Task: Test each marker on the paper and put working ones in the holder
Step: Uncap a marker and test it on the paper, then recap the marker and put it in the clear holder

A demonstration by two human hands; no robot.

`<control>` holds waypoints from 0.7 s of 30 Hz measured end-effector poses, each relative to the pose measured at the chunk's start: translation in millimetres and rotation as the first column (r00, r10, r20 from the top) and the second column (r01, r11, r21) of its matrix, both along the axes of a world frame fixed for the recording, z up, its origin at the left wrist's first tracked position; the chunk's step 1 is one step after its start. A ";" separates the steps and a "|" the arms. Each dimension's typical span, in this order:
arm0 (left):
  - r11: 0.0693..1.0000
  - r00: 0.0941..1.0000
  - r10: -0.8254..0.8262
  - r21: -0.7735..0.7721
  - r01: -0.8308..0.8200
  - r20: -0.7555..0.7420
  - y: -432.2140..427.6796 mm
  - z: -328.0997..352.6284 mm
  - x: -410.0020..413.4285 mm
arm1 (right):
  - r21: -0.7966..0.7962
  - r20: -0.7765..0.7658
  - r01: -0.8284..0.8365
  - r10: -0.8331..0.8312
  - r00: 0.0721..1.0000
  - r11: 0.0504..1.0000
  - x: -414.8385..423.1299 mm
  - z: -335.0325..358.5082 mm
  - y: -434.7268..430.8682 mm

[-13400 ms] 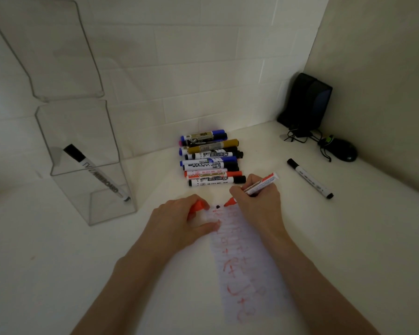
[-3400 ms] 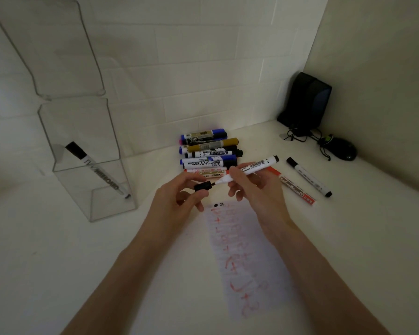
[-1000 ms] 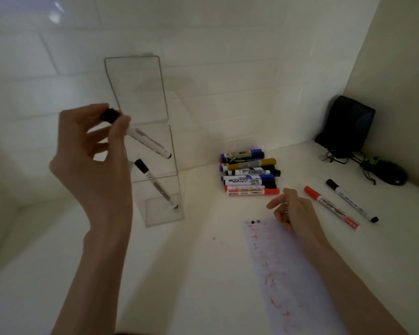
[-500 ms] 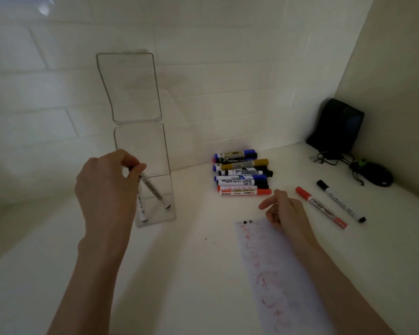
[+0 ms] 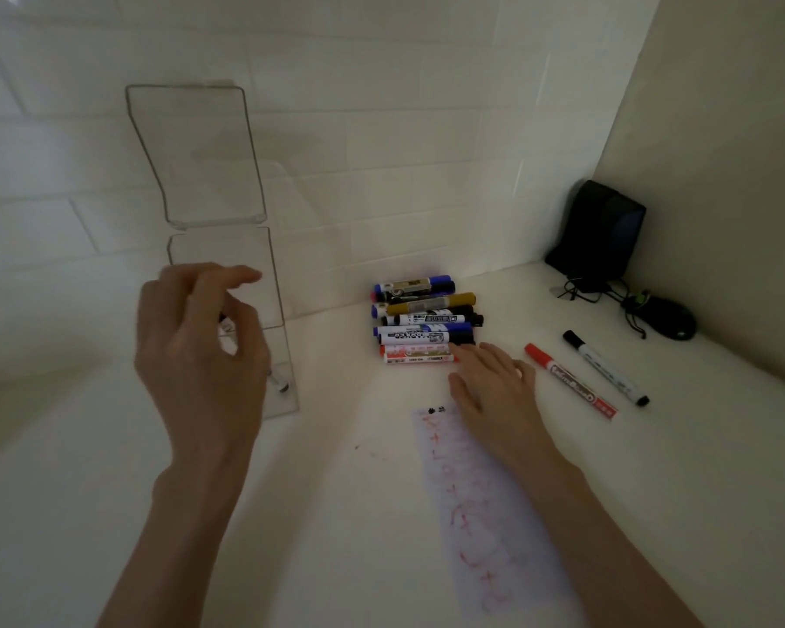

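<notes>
A clear acrylic holder (image 5: 227, 265) stands at the back left. Black-capped markers (image 5: 278, 380) lie inside it, mostly hidden behind my left hand (image 5: 200, 351). That hand hovers in front of the holder with relaxed fingers and holds nothing. A pile of several markers (image 5: 422, 319) lies in the middle. My right hand (image 5: 490, 392) reaches with straight fingers to the nearest red marker (image 5: 418, 355) of the pile, its fingertips at that marker's right end. The paper strip (image 5: 472, 500) with red scribbles and black dots lies under my right wrist.
A red marker (image 5: 569, 380) and a black-capped white marker (image 5: 606, 367) lie apart to the right of the pile. In the back right corner stand a black box (image 5: 599, 233) and a black mouse (image 5: 669, 321) with tangled cable. Walls close the back and right.
My left hand has let the black marker drop into the holder and opened. My right hand has moved forward from the paper's top to the pile's front marker.
</notes>
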State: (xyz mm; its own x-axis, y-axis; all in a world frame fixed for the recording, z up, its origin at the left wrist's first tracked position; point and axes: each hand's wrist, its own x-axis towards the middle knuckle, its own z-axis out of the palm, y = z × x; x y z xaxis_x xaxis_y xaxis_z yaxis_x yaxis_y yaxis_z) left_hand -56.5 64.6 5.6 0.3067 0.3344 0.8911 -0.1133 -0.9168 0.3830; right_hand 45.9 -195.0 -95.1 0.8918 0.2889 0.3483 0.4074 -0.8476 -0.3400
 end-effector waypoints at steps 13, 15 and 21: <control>0.823 0.549 -0.560 -0.346 0.450 -0.621 -68.7 -67.9 64.4 | 0.227 0.099 0.073 -0.097 0.990 0.971 1.2 12.1 2.8; 0.775 0.494 -0.627 -0.416 0.476 -0.603 -74.9 -70.3 67.3 | 0.565 -0.204 0.111 0.009 0.979 0.818 -3.6 25.3 5.0; 0.712 0.377 -0.629 -0.309 0.631 -0.680 -80.0 -78.9 68.9 | 0.802 -0.412 0.235 0.224 0.883 0.549 -15.9 40.3 9.3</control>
